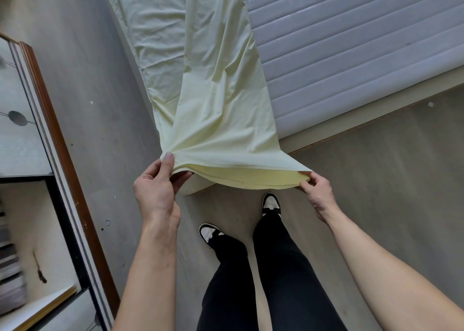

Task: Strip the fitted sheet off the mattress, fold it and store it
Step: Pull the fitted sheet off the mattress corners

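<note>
The pale yellow fitted sheet [200, 79] lies as a long folded strip along the left edge of the bare quilted mattress [351, 49], its near end lifted past the bed's corner. My left hand [157, 187] pinches the strip's near left corner with the thumb on top. My right hand [317, 192] pinches the near right corner. Between the two hands the layered edge hangs in a shallow curve above the floor. The far end of the sheet runs out of the top of the view.
The bed frame's light edge [351, 130] runs diagonally on the right. A cabinet with a brown wooden frame [55, 130] and glass panels stands on the left. I stand on the grey floor [88, 67] at the bed's corner, my shoes [271, 202] below the sheet.
</note>
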